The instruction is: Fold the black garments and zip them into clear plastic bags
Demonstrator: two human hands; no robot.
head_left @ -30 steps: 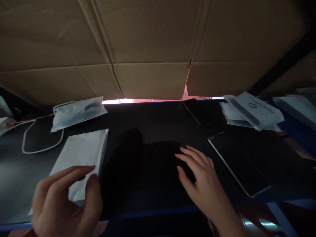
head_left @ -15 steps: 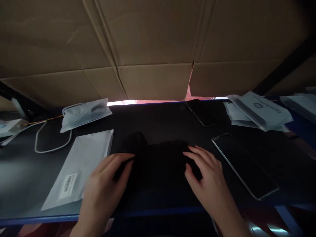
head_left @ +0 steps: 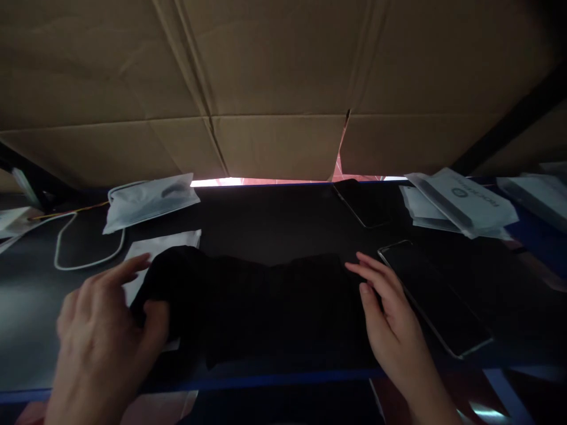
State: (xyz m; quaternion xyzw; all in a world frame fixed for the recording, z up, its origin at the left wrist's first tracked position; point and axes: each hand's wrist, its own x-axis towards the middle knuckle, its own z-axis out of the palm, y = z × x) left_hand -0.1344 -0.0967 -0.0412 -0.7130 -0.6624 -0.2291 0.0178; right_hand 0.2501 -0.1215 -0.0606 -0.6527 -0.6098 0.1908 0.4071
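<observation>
Black cloth [head_left: 270,301] lies across the middle of the dark table, its left end raised in a fold over a white pouch [head_left: 133,289]. My left hand [head_left: 110,324] grips that left end between thumb and fingers. At the cloth's right edge rests my right hand [head_left: 390,313], its fingers apart and holding nothing. Just right of it is a large phone-like black slab [head_left: 438,298] with a pale rim. The cloth's outline blends into the dark tabletop.
Behind stands a cardboard wall [head_left: 274,141]. A smaller black phone [head_left: 363,203] lies at the back. White packets [head_left: 473,200] are stacked at the back right. A frosted pouch [head_left: 150,203] and a white cable [head_left: 88,265] lie at the left.
My left hand has moved left, drawing the black cloth over the white pouch. My right hand has shifted slightly right, with its fingers off the cloth's top edge.
</observation>
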